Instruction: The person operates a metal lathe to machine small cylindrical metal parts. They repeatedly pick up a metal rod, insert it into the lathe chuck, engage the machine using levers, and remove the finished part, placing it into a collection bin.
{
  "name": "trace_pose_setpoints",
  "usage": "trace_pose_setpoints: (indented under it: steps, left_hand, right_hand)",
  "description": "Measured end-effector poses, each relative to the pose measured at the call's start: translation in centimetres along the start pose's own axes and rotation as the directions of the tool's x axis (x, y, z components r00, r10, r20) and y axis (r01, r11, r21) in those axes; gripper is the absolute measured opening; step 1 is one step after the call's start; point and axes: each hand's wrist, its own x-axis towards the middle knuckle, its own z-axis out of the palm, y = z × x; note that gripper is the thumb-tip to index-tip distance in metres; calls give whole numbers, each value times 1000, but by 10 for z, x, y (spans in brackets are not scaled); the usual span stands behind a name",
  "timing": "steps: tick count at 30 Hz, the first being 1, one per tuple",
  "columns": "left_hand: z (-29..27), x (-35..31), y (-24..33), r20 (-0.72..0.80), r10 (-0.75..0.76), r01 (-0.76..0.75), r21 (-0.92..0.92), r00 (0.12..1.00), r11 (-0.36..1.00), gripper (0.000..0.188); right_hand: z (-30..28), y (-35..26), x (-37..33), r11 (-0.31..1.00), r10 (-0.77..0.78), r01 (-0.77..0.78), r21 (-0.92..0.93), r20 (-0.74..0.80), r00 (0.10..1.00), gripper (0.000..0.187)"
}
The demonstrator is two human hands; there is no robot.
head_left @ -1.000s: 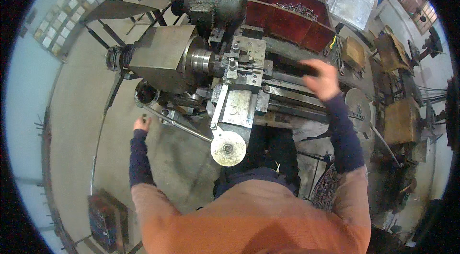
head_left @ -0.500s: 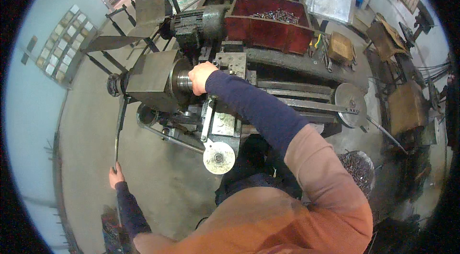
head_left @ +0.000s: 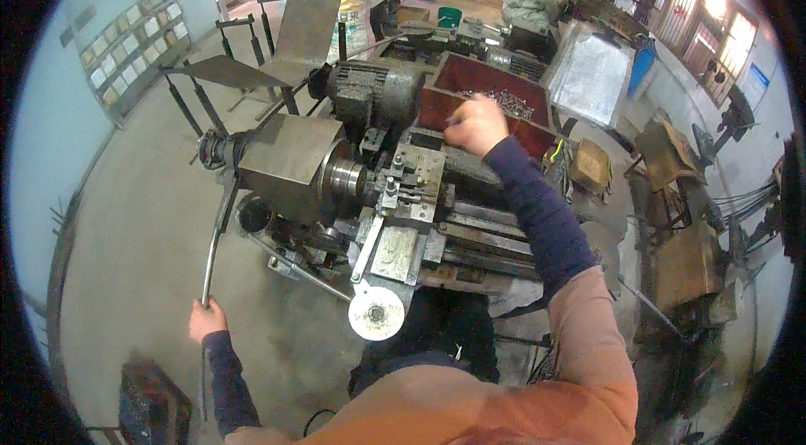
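Note:
My left hand (head_left: 207, 321) is closed around a long metal lever (head_left: 217, 245) that hangs from the left end of a lathe's headstock (head_left: 290, 158). My right hand (head_left: 477, 126) is raised at the near wall of a dark red bin (head_left: 472, 74), its fingers curled together. Whatever those fingers hold, if anything, is hidden. Small metal parts (head_left: 510, 103) lie heaped in the bin, just beyond the hand. The lathe's round, shiny spindle nose (head_left: 346, 178) faces the tool slide (head_left: 413, 180), with no hand on it.
A white handwheel (head_left: 376, 313) sticks out at the lathe's front. Behind the headstock is a ribbed motor (head_left: 378, 92). Right of the bin stand a small brown box (head_left: 591, 164) and a metal-covered board (head_left: 592, 67). A dark box (head_left: 155, 399) sits on the floor at lower left.
My right hand has left the spindle nose and moved right and away to the red bin. My left hand still grips the lever. The head view has tilted up, showing more of the room.

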Motion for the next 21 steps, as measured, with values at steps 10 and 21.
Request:
trace_pose_setpoints:
  steps: [10, 21]
  left_hand:
    - [17, 3, -6, -55, 156, -156, -4, 986, 988, 35]
    - [67, 104, -64, -218, 176, -188, -34, 960, 982, 29]
  right_hand:
    - [-37, 76, -127, 979, 185, -165, 117, -191, 964, 41]
    - [-165, 44, -507, 216, 974, -963, -161, -37, 225, 24]
